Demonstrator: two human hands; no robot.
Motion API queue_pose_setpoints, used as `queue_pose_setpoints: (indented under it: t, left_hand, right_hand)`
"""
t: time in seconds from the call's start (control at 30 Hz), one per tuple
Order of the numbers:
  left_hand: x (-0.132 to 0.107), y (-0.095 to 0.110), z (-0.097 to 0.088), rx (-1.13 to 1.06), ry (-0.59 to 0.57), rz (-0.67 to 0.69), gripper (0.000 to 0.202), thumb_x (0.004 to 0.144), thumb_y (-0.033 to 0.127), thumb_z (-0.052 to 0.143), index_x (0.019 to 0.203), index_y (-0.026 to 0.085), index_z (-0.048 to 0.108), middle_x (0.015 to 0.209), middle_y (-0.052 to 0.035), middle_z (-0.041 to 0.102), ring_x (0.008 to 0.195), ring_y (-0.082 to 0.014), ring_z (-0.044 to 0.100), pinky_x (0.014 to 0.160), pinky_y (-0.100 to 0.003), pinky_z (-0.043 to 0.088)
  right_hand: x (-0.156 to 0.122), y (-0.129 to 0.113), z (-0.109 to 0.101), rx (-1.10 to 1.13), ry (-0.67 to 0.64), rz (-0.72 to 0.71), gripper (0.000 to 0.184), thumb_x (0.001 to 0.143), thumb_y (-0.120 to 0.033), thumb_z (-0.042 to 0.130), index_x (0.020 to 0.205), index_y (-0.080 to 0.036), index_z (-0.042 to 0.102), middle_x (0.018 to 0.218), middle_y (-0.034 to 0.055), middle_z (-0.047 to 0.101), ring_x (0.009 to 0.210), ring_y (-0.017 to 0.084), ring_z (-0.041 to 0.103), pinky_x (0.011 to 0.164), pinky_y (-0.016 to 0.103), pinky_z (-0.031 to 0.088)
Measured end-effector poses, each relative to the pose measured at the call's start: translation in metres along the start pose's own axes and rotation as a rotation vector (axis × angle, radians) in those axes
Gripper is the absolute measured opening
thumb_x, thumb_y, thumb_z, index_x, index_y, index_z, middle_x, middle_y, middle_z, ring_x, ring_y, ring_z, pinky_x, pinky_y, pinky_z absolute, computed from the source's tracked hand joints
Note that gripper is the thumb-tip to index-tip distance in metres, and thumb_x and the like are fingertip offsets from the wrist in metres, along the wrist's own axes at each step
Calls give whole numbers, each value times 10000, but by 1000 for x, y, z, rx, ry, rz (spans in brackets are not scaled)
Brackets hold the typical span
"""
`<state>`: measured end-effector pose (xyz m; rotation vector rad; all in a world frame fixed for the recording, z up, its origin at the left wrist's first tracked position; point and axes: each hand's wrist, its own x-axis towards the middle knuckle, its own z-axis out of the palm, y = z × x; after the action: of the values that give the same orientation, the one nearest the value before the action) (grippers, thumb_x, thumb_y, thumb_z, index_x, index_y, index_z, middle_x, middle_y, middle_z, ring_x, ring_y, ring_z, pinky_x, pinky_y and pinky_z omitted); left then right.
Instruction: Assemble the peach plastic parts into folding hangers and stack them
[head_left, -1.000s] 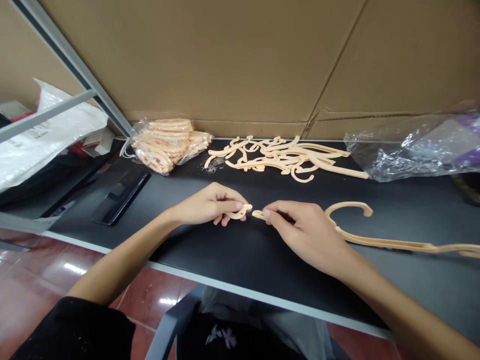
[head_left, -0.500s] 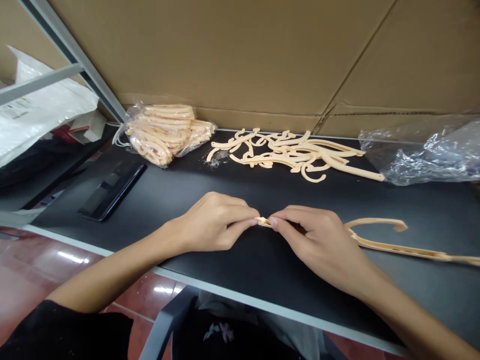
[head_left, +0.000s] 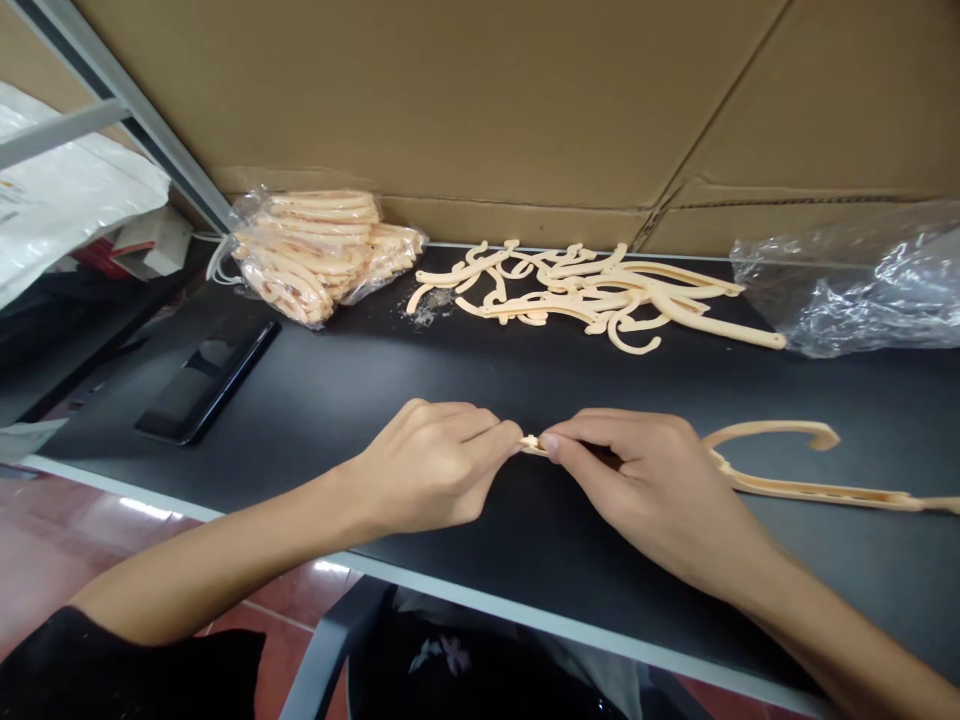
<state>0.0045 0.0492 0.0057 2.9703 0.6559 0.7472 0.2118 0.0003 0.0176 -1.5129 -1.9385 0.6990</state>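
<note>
A cream plastic folding hanger lies low over the black table, its hook curving up to the right of my right hand. That hand pinches the near part of the same pale plastic, most of which its fingers cover. Facing it, my left hand has thumb and index finger closed on the small tip that shows between both hands. How the tip joins the rest of the hanger is hidden behind my right hand.
Behind my hands lies a pile of loose cream hanger parts. To its left is a clear bag packed with more parts; at right is crumpled plastic wrap. A black phone rests on the table's left side, before a cardboard wall.
My left hand has turned slightly and its fingers have shifted at the tip. My right hand keeps its grip. The whole view has moved a little.
</note>
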Motion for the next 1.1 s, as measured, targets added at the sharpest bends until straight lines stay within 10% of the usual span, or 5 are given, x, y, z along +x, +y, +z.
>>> queue_pose_setpoints:
  t: [1.1]
  left_hand:
    - [0, -8, 1, 104, 51, 46, 175, 875, 78, 538, 847, 155, 693, 647, 12, 650, 537, -134, 556, 474, -291, 333]
  right_hand:
    - [-7, 26, 17, -102, 94, -376, 99, 931, -94, 559, 879, -176, 581, 771, 16, 634, 680, 141, 573, 647, 292, 447]
